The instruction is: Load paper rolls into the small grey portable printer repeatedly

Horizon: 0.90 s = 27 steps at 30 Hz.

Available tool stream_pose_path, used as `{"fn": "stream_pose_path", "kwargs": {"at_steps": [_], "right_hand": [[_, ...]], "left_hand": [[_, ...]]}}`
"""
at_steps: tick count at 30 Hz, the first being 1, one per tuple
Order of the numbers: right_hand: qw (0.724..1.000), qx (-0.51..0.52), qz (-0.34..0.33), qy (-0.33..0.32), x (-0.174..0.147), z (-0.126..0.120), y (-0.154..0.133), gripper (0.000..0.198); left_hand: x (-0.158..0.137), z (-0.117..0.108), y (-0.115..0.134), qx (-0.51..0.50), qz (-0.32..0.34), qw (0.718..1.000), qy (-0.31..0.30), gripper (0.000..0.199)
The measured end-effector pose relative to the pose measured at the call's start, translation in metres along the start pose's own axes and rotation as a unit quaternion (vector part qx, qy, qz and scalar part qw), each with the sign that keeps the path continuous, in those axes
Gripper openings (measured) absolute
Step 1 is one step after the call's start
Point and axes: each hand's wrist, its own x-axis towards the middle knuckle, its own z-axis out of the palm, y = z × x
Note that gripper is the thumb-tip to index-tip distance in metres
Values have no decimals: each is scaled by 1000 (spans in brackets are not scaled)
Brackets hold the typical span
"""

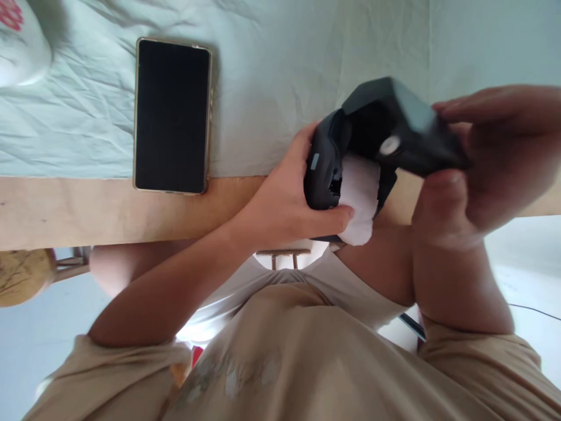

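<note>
A black receipt printer (pixel 322 166) is held over the table's front edge, with its lid (pixel 405 117) swung up. Inside the housing sits a white paper roll (pixel 360 196), its lower end sticking out. My left hand (pixel 291 196) wraps round the printer's left side, thumb lying against the paper. Pinched between the thumb and fingers of my right hand (pixel 491 158) is the outer end of the lid, slightly blurred. Whether the lid is still joined to the body I cannot tell.
A tablet (pixel 173 117) with a dark screen lies on the pale green cloth (pixel 272 76), overlapping the wooden table edge (pixel 87 210). At the far left is a white object with red marks (pixel 21 47). A round wooden stool (pixel 26 278) stands below left.
</note>
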Motion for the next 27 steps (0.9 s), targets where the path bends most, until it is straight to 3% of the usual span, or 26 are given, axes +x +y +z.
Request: {"fn": "stream_pose_path", "kwargs": {"at_steps": [3, 6, 10, 14, 18, 22, 27], "right_hand": [[983, -94, -99, -125, -1, 0, -2, 38], [966, -126, -118, -191, 1, -1, -3, 33], [962, -122, -138, -201, 3, -1, -3, 29], [966, -99, -138, -195, 2, 0, -3, 25], [984, -49, -77, -156, -2, 2, -2, 30], [979, 6, -12, -204, -3, 3, 0, 50], [978, -2, 2, -208, -1, 0, -1, 48]], "left_hand": [[-1, 0, -1, -17, 12, 1000, 4, 101], [-2, 1, -1, -10, 12, 1000, 8, 97], [-4, 2, 5, -23, -11, 1000, 14, 93], [-8, 4, 15, -92, -80, 992, 33, 80], [-10, 5, 19, -106, -103, 989, 33, 78], [-10, 4, 16, -124, -104, 986, 36, 75], [-8, 2, 13, -174, -111, 978, 13, 72]]}}
